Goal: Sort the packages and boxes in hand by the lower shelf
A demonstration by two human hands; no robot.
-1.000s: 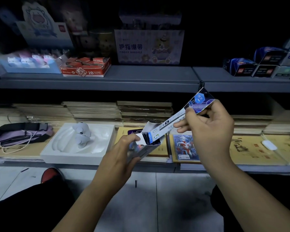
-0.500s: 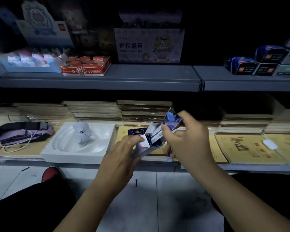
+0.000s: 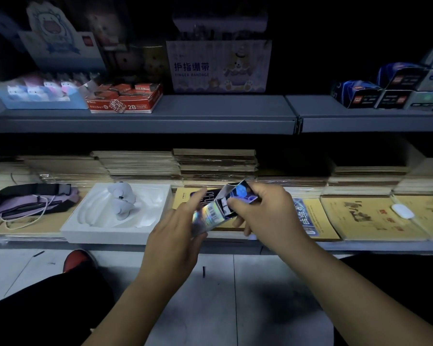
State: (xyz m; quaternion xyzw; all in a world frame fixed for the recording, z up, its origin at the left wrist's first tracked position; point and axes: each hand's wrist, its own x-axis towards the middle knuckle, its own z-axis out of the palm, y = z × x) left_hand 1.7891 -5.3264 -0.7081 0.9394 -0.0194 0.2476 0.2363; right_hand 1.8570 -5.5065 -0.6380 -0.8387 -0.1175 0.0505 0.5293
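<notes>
My left hand (image 3: 179,234) holds a small shiny holographic box (image 3: 208,216) from below, its forefinger stretched up along the box's side. The box's top end is open. My right hand (image 3: 265,213) pinches a blue card pack (image 3: 240,192) that sits almost wholly inside the open end, fingers curled over its top. Both hands hover over the front edge of the lower shelf (image 3: 125,245), above yellow-covered books (image 3: 368,218).
A white tray (image 3: 93,228) with a grey plush toy (image 3: 121,199) lies left of the hands, a purple bag (image 3: 33,202) further left. Stacked notebooks (image 3: 215,166) fill the shelf's back. The upper shelf (image 3: 160,118) carries a red 2B box (image 3: 125,98) and dark boxes (image 3: 390,88).
The right hand has come down and left, sliding the long blue pack from well outside into the box. The left hand has kept the box nearly in place.
</notes>
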